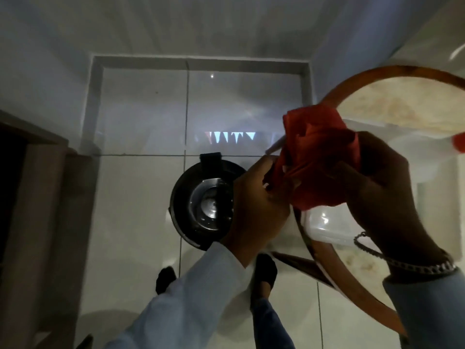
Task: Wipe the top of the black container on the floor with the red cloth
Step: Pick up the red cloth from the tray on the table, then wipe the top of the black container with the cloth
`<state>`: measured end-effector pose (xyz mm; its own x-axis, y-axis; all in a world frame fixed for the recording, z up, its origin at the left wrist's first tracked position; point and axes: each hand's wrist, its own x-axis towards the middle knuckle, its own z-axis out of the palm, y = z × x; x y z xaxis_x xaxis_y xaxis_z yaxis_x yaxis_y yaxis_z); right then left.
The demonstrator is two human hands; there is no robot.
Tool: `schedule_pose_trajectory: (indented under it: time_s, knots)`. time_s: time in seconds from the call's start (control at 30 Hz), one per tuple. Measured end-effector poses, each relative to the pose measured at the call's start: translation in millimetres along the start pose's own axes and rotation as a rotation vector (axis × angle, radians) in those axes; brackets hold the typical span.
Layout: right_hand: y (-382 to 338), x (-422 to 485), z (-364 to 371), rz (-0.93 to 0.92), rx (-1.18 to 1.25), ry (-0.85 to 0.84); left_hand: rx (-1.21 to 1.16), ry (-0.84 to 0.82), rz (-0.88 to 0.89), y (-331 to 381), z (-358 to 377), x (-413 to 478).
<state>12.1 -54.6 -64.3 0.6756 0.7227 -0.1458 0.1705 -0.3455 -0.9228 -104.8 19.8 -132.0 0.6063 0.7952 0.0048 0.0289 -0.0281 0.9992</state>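
The black container [187,195] stands on the white tiled floor below me, round, with a shiny metal centre on its top and a black tab at its far edge. My left hand [259,202] covers its right side from view. A bunched red cloth [317,157] is held up in the air between both hands, well above the container. My left hand pinches the cloth's lower left part. My right hand [385,197] grips it from the right and wears a chain bracelet.
A round table with a wooden rim [392,74] and pale top fills the right side. A clear plastic box [327,227] lies beneath it. A brown door frame [37,197] stands at left. My feet in dark socks [264,270] are just behind the container.
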Motion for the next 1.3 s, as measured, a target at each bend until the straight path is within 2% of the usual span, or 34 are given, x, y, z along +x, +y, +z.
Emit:
schedule_pose_trajectory:
  time_s: [0.1, 0.23, 0.3, 0.47, 0.57, 0.63, 0.7, 0.8, 0.87, 0.93, 1.07, 1.17, 1.23, 1.3]
  knots:
    - [4.9, 0.5, 40.3, -0.075, -0.051, 0.017, -0.040, 0.053, -0.045, -14.0, -37.5, -2.0]
    - [56.5, 0.5, 113.9, 0.034, -0.131, 0.011, 0.032, 0.145, -0.151, -75.5, -82.0, -3.6]
    - [89.1, 1.4, 147.1, 0.083, -0.222, 0.031, 0.141, 0.125, -0.170, -111.8, -95.9, -7.6]
    - [173.4, 7.4, 189.9, 0.169, -0.272, 0.115, 0.310, -0.089, -0.129, -183.3, -119.3, -12.8]
    - [213.3, 9.5, 199.9, 0.187, -0.245, 0.109, 0.388, -0.098, -0.071, -210.3, -141.2, -8.6]
    - [236.1, 11.9, 201.0, 0.124, -0.395, 0.108, 0.480, -0.181, -0.074, -230.6, -164.9, -5.6]
    - [253.3, 12.9, 200.8, 0.029, -0.601, 0.111, 0.539, -0.385, -0.121, -251.3, -190.3, -6.2]
    - [265.4, 6.2, 210.4, -0.076, -0.647, 0.004, 0.666, -0.602, -0.148, -276.8, -212.6, -12.5]
    - [275.0, -0.7, 222.7, -0.110, -0.737, -0.090, 0.769, -0.662, -0.111, -289.3, -214.9, -17.0]
    - [281.9, -2.7, 229.6, -0.134, -0.800, -0.050, 0.853, -0.651, -0.043, -297.2, -213.7, -18.5]
    - [286.9, 7.5, 239.6, -0.193, -0.757, 0.141, 0.916, -0.620, 0.033, -304.5, -211.7, -16.8]
    - [280.8, 18.2, 246.1, -0.175, -0.598, 0.246, 0.922, -0.614, 0.042, -305.7, -213.1, -17.8]
    - [272.8, 31.2, 247.7, -0.199, -0.410, 0.267, 0.915, -0.614, 0.041, -306.9, -212.6, -17.5]
    - [267.7, 42.8, 252.9, -0.262, -0.347, 0.204, 0.911, -0.608, 0.044, -309.8, -212.8, -17.5]
